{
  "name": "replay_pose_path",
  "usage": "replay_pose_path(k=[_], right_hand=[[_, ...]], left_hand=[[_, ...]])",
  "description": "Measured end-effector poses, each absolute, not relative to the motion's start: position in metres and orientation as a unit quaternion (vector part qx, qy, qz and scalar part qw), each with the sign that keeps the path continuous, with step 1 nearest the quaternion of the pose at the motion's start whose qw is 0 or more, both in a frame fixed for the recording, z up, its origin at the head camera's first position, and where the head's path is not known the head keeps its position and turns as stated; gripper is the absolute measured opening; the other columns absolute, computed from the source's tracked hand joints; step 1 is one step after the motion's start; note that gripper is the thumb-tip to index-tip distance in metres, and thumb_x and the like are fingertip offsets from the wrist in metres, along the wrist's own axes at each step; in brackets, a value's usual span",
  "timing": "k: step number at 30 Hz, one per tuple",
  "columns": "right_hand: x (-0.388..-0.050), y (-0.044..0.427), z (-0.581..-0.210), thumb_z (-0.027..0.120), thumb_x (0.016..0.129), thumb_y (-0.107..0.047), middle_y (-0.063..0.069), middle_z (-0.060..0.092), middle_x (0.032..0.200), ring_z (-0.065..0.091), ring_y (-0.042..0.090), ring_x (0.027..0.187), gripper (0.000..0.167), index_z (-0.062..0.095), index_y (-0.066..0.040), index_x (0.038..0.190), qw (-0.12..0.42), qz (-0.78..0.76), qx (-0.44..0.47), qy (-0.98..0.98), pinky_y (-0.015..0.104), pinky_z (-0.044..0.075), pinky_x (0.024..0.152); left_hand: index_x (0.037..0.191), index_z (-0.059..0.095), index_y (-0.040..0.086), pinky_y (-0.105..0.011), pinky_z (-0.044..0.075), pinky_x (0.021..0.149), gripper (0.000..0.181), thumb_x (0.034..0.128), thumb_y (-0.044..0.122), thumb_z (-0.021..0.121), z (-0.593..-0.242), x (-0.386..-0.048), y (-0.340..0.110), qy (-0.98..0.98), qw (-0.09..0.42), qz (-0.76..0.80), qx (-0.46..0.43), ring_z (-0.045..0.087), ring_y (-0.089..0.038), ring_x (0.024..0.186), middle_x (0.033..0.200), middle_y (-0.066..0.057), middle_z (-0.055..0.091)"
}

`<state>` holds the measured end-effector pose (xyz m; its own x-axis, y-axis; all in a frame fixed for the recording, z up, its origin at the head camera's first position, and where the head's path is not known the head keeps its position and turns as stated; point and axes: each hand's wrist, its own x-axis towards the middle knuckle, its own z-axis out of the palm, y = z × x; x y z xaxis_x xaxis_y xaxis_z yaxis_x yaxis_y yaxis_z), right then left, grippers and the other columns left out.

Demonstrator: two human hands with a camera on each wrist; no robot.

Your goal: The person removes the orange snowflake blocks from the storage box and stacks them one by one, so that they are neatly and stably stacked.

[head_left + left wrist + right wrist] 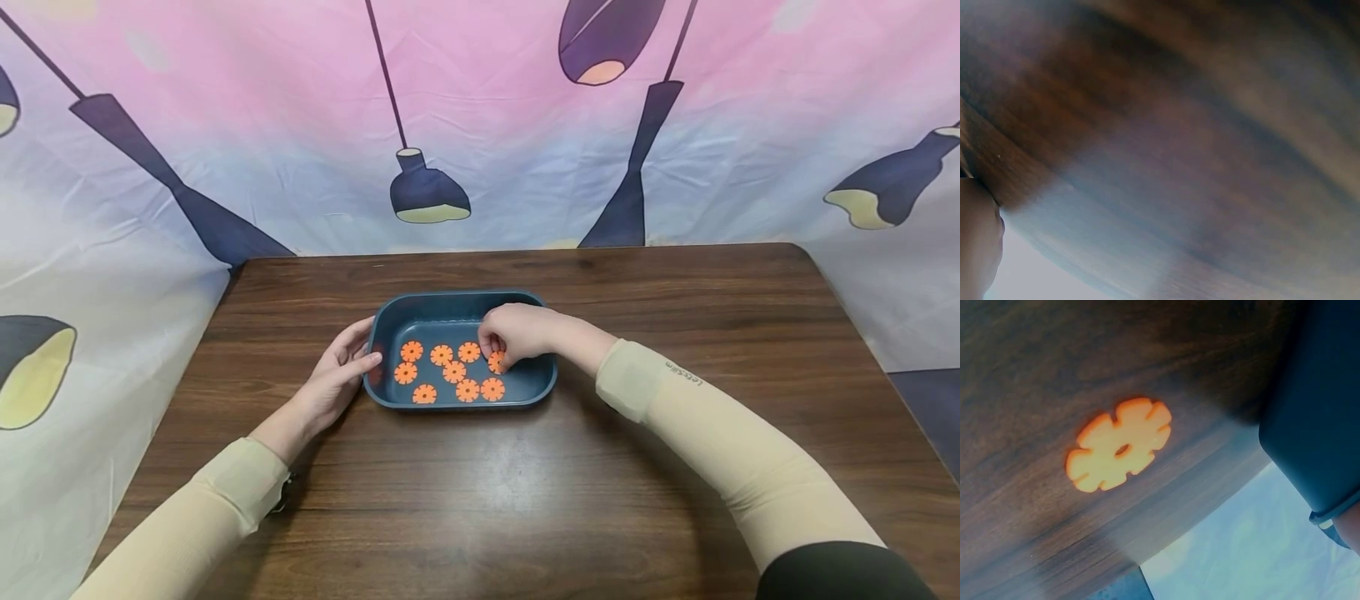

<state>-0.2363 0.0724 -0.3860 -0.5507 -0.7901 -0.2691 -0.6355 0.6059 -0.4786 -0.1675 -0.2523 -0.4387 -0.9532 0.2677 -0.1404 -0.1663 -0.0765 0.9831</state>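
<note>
While the left hand (333, 379) grips the left end of the tray (450, 307), thumb at the rim, the right hand (522, 331) pinches one orange disc (496, 362) inside, fingers narrow. Eight more discs (453, 372) lie on the tray's floor. Against the table (1029, 506), the right wrist view shows a disc outside the tray.

The person's left arm (180, 521) is slanting toward the blue tray (427, 310), the left hand (336, 375) gripping its left end, thumb resting over the rim. Opposite, I'm seeing the right arm (720, 442) slanting in past the tray's right end, the right hand (519, 329) hanging inside, thumb and fingers pinching downward.
</note>
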Motion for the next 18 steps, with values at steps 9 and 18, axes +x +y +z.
replay_pose_path(k=[9,18], right_hand=[[-0.24,0.084,-0.374,0.077,0.096,-0.006,-0.001,0.073,0.081,0.063,0.01,0.074,0.012,0.074,-0.014,0.087,0.232,-0.25,-0.401,0.85,0.025,0.052,0.072],[-0.239,0.11,-0.348,0.078,0.096,-0.008,0.003,0.077,0.092,0.069,0.014,0.084,0.003,0.078,-0.007,0.099,0.185,-0.309,-0.376,0.854,0.033,0.059,0.081]], left_hand=[[0.153,0.047,0.019,-0.013,0.047,0.106,0.051,0.106,0.002,0.057,-0.439,-0.168,-0.251,0.664,0.148,0.732,0.036,0.054,0.001,0.132,0.14,0.016,0.059],[0.151,0.048,0.021,-0.013,0.047,0.104,0.05,0.1059,0.003,0.058,-0.438,-0.168,-0.251,0.664,0.149,0.733,0.03,0.054,0.0,0.131,0.138,0.016,0.059]])
